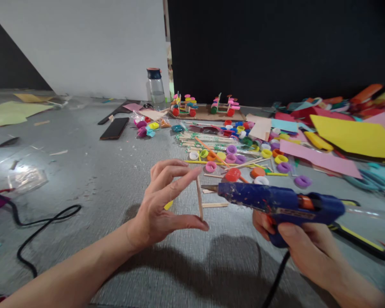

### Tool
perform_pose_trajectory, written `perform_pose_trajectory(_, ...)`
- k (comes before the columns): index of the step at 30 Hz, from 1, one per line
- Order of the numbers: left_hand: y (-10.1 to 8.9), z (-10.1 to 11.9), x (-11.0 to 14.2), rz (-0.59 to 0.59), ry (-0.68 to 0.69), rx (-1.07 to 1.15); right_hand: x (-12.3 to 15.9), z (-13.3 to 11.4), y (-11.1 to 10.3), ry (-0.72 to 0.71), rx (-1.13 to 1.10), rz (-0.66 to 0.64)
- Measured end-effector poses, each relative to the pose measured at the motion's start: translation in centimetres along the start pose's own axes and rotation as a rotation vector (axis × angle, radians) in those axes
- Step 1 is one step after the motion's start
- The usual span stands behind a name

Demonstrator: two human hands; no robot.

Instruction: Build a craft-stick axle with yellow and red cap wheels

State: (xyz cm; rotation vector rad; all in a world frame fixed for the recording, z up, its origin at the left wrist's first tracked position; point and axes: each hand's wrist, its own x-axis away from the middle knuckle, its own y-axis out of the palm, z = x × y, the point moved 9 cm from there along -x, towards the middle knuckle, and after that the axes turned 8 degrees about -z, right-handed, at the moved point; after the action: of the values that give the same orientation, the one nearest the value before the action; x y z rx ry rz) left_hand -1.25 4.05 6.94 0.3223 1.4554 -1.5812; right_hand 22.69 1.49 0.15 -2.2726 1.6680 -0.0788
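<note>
One glue gun [259,199], two hands [155,207] [308,246]

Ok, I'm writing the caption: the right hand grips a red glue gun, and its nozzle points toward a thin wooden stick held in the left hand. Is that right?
Not quite: the glue gun is blue, not red, as the head view shows. The right hand does grip it, and its nozzle points toward the thin wooden stick in the left hand.

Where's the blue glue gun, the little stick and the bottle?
Blue glue gun [263,199], head view: its body.
Little stick [199,199], head view: its middle.
Bottle [156,90], head view: its clear side.
</note>
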Motion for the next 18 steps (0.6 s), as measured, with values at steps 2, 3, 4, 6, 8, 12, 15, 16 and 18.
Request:
perform_pose_trajectory(2, 0.0, 0.0, -0.02, 0.0, -0.003, -0.004, 0.07, 0.15, 0.43, 0.004, 0.007, -0.06)
perform_pose_trajectory(3, -0.02, 0.0, -0.04, 0.001, -0.005, -0.006, 0.15, 0.19, 0.48, 0.004, 0.02, -0.072)
perform_pose_trajectory(4, -0.06, 0.0, -0.05, 0.003, -0.006, -0.01, 0.23, 0.23, 0.4, 0.002, 0.032, -0.072)
perform_pose_trajectory(6, -0.18, -0.03, -0.05, 0.01, -0.011, -0.017, 0.38, 0.29, 0.3, -0.005, 0.049, -0.076)
perform_pose_trajectory(8, -0.28, -0.14, -0.03, 0.015, -0.022, -0.016, 0.44, 0.35, 0.25, -0.01, 0.055, -0.082)
perform_pose_trajectory(12, -0.32, -0.1, 0.05, 0.021, -0.019, -0.008, 0.33, 0.14, 0.31, -0.025, 0.057, -0.089)
perform_pose_trajectory(15, -0.07, 0.15, -0.02, 0.003, -0.006, -0.021, 0.28, 0.05, 0.48, -0.013, 0.045, -0.096)
perform_pose_trajectory(16, -0.01, 0.23, -0.06, -0.001, -0.003, -0.024, 0.3, 0.08, 0.51, -0.005, 0.04, -0.098)
perform_pose_trajectory(18, 0.03, 0.4, -0.16, -0.003, 0.007, -0.027, 0.41, 0.09, 0.46, -0.002, 0.032, -0.09)
